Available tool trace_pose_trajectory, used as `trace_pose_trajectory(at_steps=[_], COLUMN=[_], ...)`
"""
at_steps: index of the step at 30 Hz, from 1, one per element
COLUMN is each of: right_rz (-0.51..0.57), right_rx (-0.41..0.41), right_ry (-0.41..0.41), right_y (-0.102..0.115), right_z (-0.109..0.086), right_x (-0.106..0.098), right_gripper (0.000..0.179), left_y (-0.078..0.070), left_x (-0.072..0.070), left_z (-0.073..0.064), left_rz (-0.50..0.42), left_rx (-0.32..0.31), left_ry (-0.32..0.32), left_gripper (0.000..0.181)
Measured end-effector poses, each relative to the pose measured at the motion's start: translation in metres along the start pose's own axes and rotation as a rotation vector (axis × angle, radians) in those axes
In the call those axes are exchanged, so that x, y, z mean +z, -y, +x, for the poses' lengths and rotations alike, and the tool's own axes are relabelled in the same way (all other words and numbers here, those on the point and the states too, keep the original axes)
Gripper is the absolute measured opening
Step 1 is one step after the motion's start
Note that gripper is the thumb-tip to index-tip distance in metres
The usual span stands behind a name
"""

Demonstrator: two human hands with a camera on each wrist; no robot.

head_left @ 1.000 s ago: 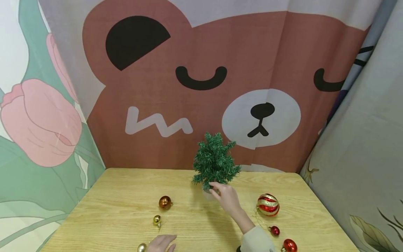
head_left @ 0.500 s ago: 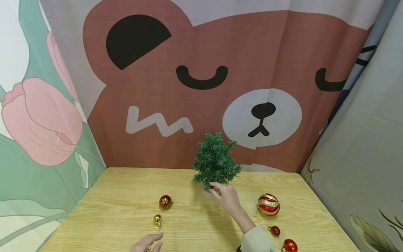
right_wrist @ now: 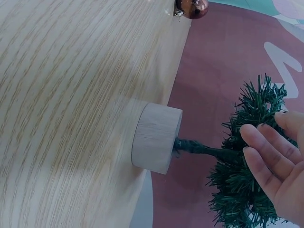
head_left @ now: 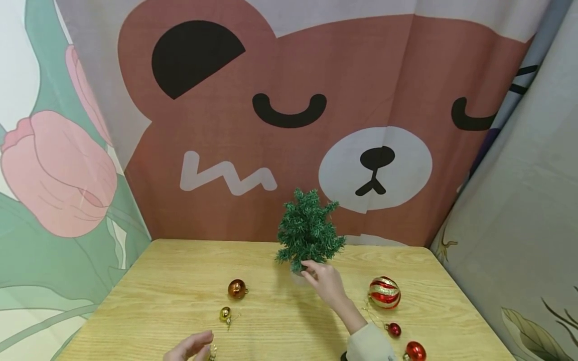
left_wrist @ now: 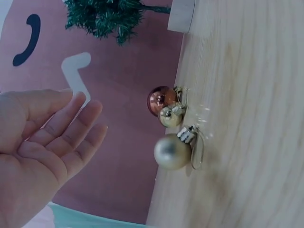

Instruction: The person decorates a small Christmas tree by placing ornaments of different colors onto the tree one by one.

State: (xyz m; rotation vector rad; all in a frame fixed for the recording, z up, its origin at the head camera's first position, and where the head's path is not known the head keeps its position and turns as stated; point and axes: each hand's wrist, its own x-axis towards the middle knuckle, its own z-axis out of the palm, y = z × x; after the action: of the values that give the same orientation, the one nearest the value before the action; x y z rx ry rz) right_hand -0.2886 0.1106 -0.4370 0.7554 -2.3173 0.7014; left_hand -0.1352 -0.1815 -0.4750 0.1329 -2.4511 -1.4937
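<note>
A small artificial Christmas tree [head_left: 309, 228] with green branches stands upright at the back of the table. In the right wrist view its trunk rises from a pale round base [right_wrist: 156, 137]. My right hand [head_left: 326, 283] is held at the lower branches, fingers loosely bent; whether they touch the branches I cannot tell. My left hand [left_wrist: 52, 147] hovers over the near left of the table with relaxed fingers and nothing in them. Closest to it is a pale gold ball ornament [left_wrist: 172, 152], mostly hidden by this hand in the head view. Beyond lie a small gold ball [head_left: 225, 314] and an amber-brown ball [head_left: 237, 289].
On the right of the wooden table [head_left: 171, 281] lie a large red-and-gold striped ball [head_left: 385, 292], a small dark red ball [head_left: 394, 330] and a shiny red ball [head_left: 415, 351]. A curtain with a bear face [head_left: 293, 150] hangs behind the table.
My left hand has moved left along the near side of the table, coming over the pale gold ball. My right hand and the tree have stayed in place.
</note>
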Motion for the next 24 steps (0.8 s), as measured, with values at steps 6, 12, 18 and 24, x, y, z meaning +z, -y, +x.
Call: trace_pose_trajectory(at_steps=[6, 12, 18, 24], right_rz=[-0.008, 0.001, 0.006, 0.001], right_rx=[-0.012, -0.015, -0.007, -0.009], right_ry=[-0.001, 0.004, 0.007, 0.003], right_y=[-0.001, 0.000, -0.001, -0.001], right_z=[0.000, 0.000, -0.001, -0.002], right_x=[0.000, 0.000, 0.000, 0.000], right_gripper=[0.022, 0.021, 0.021, 0.021], left_y=[0.009, 0.016, 0.024, 0.035], left_x=[-0.007, -0.009, -0.013, -0.019], left_z=[0.009, 0.013, 0.019, 0.026], left_rz=[-0.022, 0.015, 0.035, 0.071], left_rx=[-0.142, -0.096, -0.108, -0.169], left_ry=[0.101, 0.081, 0.107, 0.142], left_gripper=[0.034, 0.034, 0.036, 0.036])
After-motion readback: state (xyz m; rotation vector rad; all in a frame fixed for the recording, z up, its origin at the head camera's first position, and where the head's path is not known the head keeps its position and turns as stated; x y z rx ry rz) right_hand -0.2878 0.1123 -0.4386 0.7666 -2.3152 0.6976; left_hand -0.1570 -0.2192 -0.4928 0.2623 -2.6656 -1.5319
